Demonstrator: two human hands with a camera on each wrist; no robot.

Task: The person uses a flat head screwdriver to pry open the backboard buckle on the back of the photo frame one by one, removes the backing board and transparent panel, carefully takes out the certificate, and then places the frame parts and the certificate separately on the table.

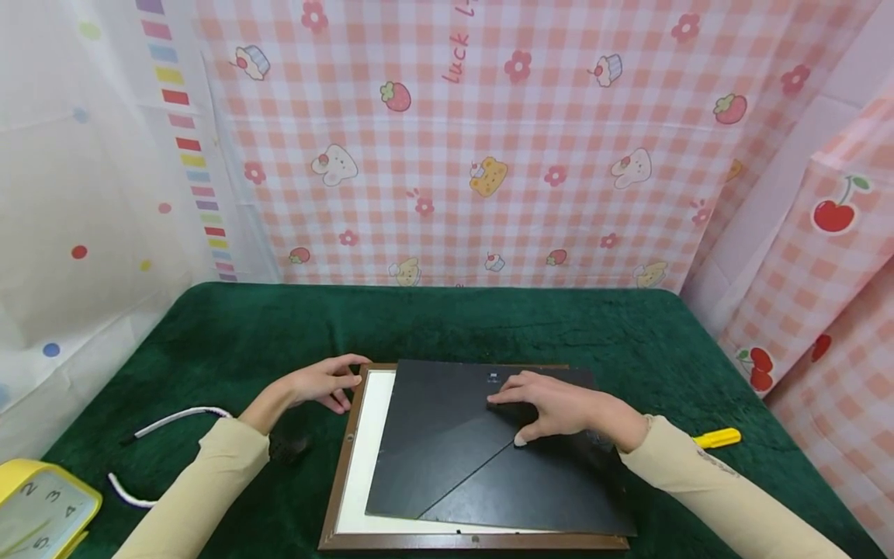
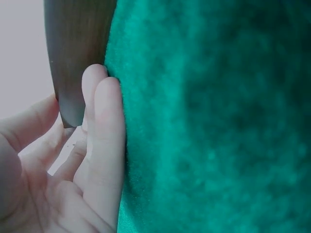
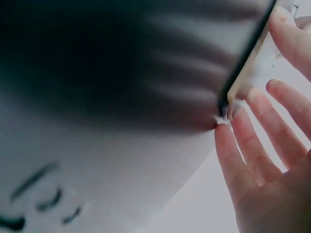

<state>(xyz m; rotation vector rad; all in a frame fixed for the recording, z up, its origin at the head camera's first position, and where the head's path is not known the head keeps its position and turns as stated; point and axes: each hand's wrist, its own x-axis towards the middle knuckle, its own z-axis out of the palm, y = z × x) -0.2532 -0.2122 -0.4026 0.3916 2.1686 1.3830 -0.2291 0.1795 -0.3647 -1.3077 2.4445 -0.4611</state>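
Note:
A brown wooden picture frame lies face down in front of me, with a white sheet showing inside it. Over most of it sits a black backing board, askew, its right side reaching past the frame. My left hand grips the frame at its far left corner; in the left wrist view the thumb is on one side of the brown wood and the fingers on the other. With thumb and fingertips apart, my right hand holds the board by a raised strip on its back, whose pale edge shows in the right wrist view.
Dark green cloth covers the table. To the left are a yellow clock and a white cord, partly behind the left sleeve. A yellow handle pokes out beyond the right sleeve. Printed curtains hang behind and at both sides.

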